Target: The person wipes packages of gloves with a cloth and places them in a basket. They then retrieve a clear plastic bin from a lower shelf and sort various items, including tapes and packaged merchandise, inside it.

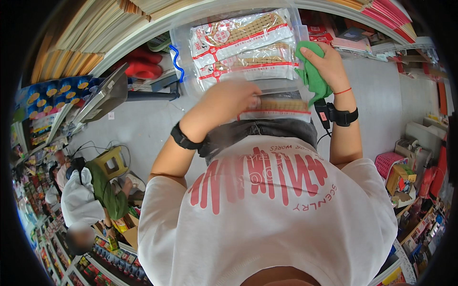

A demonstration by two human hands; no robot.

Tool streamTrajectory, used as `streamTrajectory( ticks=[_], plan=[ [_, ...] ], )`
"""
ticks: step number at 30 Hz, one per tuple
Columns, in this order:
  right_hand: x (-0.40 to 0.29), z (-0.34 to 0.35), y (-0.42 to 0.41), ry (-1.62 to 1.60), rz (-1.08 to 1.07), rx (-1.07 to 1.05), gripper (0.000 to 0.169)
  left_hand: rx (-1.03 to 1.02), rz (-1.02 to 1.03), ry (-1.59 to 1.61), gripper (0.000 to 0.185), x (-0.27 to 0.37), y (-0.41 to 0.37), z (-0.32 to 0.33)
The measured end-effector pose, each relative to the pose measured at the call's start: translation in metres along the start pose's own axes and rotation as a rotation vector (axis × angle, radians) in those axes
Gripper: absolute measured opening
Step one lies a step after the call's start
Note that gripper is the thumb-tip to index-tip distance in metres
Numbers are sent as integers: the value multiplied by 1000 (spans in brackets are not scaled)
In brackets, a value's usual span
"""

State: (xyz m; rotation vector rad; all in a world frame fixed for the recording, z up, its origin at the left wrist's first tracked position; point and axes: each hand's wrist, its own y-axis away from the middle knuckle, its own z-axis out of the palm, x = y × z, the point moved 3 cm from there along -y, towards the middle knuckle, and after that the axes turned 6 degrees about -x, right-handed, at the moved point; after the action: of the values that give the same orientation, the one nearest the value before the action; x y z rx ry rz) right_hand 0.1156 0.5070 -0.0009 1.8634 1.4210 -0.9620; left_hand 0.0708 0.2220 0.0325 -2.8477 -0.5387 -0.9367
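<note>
A clear plastic bin (304,34) with a blue handle (176,63) stands in front of me. Inside it lie several sealed packs of a tan, grid-patterned food (243,34) in white and red wrappers. My right hand (327,64) grips a green cloth (311,75) against the bin's right side. Blurred by motion, my left hand (232,96) crosses the near edge of the bin. Its fingers are at another such pack (282,105), which lies between the bin and my lap. Whether they grip that pack is not clear.
Stacked paper goods (82,39) fill a shelf at the upper left. Below it are red rubber shoes (143,62) and a tilted metal-framed panel (103,96). Another person (82,193) crouches at left near a yellow stool (112,162). A pink basket (388,162) is at right.
</note>
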Motion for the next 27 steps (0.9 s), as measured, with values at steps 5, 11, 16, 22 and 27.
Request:
streamTrajectory(
  ticks=[5,11,16,22,27],
  plan=[
    [-5,2,7,52,3,28,48,239,-53,-152,24,-74,-31,-32],
    [-6,-3,13,47,66,2,46,18,-374,-337,43,-150,-64,-19],
    [-8,-8,20,14,114,32,45,-63,-691,-500,40,-125,-74,-23],
    [-28,-9,27,-53,-64,176,46,154,-298,-22,24,-109,-33,-49],
    [-62,15,27,66,-315,306,40,275,-332,367,24,-72,-6,-55]
  ],
)
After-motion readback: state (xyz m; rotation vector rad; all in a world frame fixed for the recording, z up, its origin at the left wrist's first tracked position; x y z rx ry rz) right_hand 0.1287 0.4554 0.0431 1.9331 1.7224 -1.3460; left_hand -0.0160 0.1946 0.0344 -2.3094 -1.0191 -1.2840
